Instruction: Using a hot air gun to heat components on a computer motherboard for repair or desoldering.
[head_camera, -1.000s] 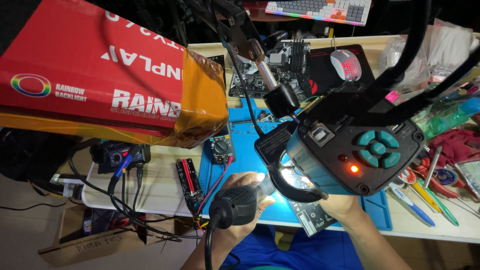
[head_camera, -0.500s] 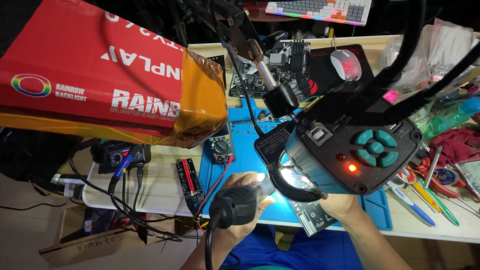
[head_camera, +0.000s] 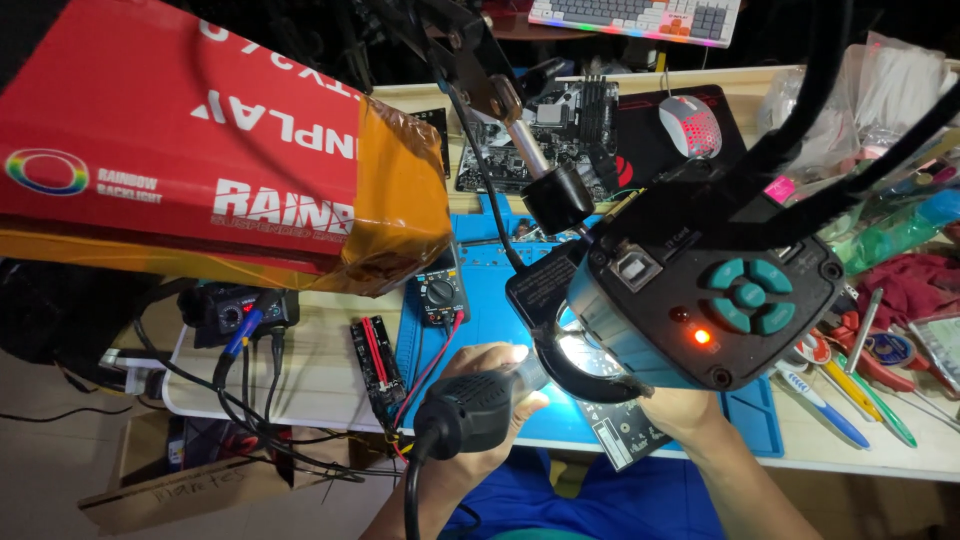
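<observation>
Black and ribbed, the hot-air handle (head_camera: 478, 408) sits in the closed left hand (head_camera: 487, 400), nozzle under the lit microscope head (head_camera: 700, 300). The right hand (head_camera: 672, 412) grips the edge of a dark circuit board (head_camera: 622, 430) on the blue mat (head_camera: 500, 310). Nothing has shifted since a second ago. A long red box (head_camera: 180, 140) with orange wrap looms upper left.

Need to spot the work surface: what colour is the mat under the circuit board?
Blue mat, clearest in the head view.
</observation>
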